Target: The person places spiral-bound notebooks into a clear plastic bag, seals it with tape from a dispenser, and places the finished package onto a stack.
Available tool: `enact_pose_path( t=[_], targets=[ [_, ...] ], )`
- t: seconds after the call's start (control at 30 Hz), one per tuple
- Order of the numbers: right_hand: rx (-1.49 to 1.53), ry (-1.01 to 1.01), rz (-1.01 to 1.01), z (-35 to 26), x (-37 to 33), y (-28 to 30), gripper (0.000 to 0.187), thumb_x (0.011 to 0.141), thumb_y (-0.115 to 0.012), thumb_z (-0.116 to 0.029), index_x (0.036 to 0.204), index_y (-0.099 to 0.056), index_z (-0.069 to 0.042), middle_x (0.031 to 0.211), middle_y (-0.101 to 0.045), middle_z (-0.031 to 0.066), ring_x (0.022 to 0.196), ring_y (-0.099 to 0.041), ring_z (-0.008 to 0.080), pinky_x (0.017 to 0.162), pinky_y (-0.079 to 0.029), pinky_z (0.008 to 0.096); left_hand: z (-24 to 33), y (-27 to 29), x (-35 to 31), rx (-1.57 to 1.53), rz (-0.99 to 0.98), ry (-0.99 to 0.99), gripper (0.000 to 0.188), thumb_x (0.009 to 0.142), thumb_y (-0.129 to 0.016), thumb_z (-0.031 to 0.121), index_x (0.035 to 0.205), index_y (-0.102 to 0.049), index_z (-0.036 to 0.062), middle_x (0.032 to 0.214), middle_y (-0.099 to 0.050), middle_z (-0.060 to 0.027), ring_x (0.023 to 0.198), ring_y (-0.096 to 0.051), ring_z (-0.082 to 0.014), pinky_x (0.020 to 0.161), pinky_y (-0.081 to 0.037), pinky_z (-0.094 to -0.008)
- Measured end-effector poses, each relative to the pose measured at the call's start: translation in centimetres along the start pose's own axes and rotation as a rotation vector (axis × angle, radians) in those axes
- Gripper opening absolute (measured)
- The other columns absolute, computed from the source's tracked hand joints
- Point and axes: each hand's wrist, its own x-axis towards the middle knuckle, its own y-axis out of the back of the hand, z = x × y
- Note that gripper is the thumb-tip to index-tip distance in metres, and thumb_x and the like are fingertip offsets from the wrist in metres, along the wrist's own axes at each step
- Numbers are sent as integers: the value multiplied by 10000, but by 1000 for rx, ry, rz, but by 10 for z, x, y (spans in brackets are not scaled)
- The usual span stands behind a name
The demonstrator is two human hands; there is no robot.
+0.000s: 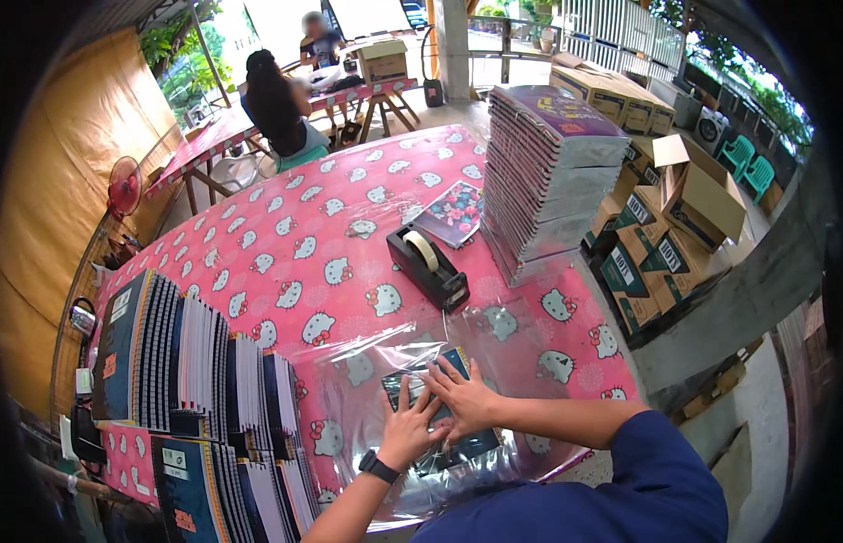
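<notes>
A dark blue spiral notebook [480, 443] lies on a sheet of clear plastic film [349, 362] at the near edge of the table. Both my hands press flat on it, close together. My left hand [411, 430], with a black band at the wrist, has its fingers spread over the notebook's left part. My right hand [462, 395] reaches in from the right, fingers stretched toward the upper left and almost touching the left hand. Much of the notebook is hidden under the hands. Beyond the film stands a black tape dispenser [431, 276] with a roll in it.
Stacks of dark blue spiral notebooks [123, 353] stand at the left. A tall pile of purple-covered notebooks [557, 181] rises at the right, beside a flowered notebook [453, 213]. The pink table cover [286, 226] shows cat prints. Cardboard boxes [639, 262] lie right; two people sit at a far table.
</notes>
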Motion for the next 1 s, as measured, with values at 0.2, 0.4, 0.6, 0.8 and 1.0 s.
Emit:
enact_pose_path(
  t=[0.2,0.4,0.6,0.8,1.0],
  targets=[
    [71,36,-252,19,20,38,1238,545,-776,-534,1441,-29,-122,1492,-60,176,1363,18,409,974,-104,704,0,11,-5,-105,-14,45,683,778,-500,590,1375,-354,293,1478,-231,36,1384,-48,-326,971,-47,-711],
    [628,-559,824,163,100,73,439,743,-647,-244,1108,-511,-43,1011,-632,122,1028,-555,257,925,-370,433,5,10,2,-58,-15,27,700,764,-504,628,1376,-338,330,1480,-222,52,1383,-70,-310,998,-116,-672],
    [975,-611,552,215,138,54,575,665,-755,-286,1140,-524,-59,1007,-647,77,1045,-555,234,975,-243,549,8,4,11,-19,10,-24,692,773,-499,618,1377,-337,323,1476,-233,45,1382,-77,-310,997,-131,-663],
    [1161,-366,684,152,96,58,455,651,-753,-156,1032,-544,-25,852,-645,121,778,-635,229,665,-493,357,-2,7,-6,-33,-4,52,696,767,-537,584,1378,-334,322,1477,-231,43,1380,-84,-316,995,-142,-660],
    [-245,-688,706,163,72,36,368,617,-768,-96,895,-539,-18,817,-632,124,723,-625,203,659,-493,331,3,5,2,-39,20,7,716,740,-555,601,1367,-354,319,1469,-251,29,1376,-100,-326,984,-152,-673]
  ],
)
